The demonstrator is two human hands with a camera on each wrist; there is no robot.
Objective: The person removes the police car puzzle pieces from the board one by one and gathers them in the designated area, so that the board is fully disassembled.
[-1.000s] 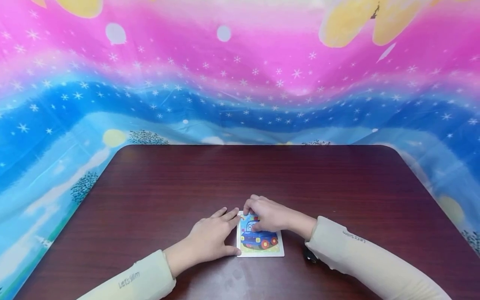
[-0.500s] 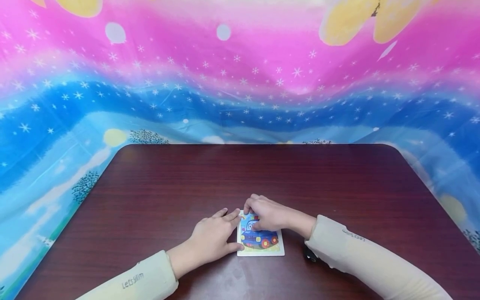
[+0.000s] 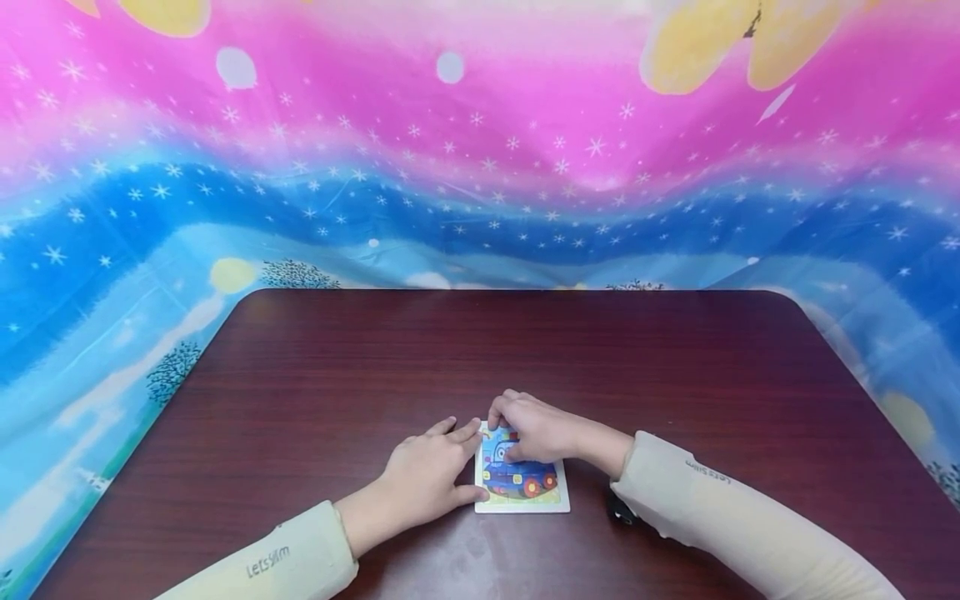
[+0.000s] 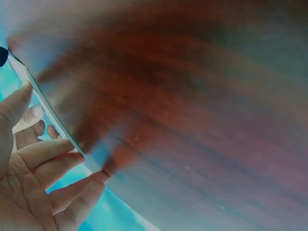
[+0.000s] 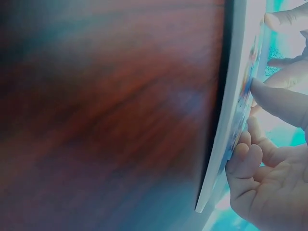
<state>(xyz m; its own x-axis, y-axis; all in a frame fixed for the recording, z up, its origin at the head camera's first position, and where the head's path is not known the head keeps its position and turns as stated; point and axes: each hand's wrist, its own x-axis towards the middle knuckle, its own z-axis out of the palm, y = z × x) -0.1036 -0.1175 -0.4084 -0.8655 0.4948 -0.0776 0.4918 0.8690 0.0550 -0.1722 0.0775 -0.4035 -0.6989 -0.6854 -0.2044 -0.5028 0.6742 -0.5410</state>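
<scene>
A small white-framed puzzle board (image 3: pixel 525 487) with a blue car picture lies flat on the dark wooden table (image 3: pixel 480 350), near its front edge. My left hand (image 3: pixel 431 471) lies flat beside the board. Its straight fingers and thumb touch the board's left edge (image 4: pixel 53 115). My right hand (image 3: pixel 534 429) sits on the upper part of the picture. Its curled fingers and thumb pinch a puzzle piece at the top left corner, and the piece is mostly hidden under them. In the right wrist view the fingertips (image 5: pixel 243 154) touch the board's face (image 5: pixel 236 110).
A bright cloth (image 3: pixel 480 167) with pink and blue bands and white stars hangs behind and around the table. A small black thing (image 3: pixel 619 508) sits by my right sleeve. The table has rounded far corners.
</scene>
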